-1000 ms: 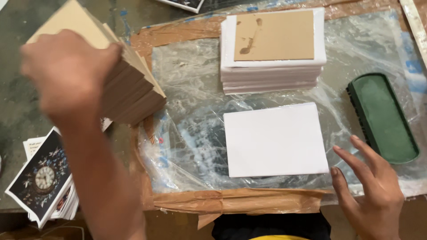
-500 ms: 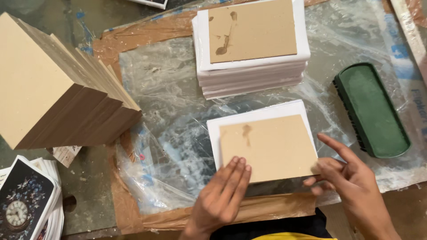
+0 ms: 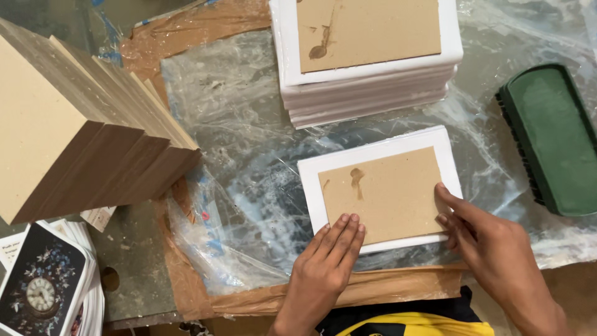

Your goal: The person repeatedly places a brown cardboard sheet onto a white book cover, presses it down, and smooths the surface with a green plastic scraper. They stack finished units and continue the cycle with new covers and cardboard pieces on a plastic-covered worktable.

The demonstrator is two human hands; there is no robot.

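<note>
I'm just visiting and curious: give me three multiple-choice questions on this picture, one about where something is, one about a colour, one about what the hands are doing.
1. Where is the tall stack of brown boards?
A. on the left
B. on the right
C. under the hands

2. What colour is the oblong brush-like block at the right?
A. red
B. green
C. white

3. How does the left hand meet the brown board on the white sheet?
A. gripping it in a fist
B. fingers flat on its near edge
C. not touching it

Answers: 1 A, the stack fills the left side. 2 B, it is dark green. 3 B, its fingers lie flat there, while the right hand touches the board's right edge.
</note>
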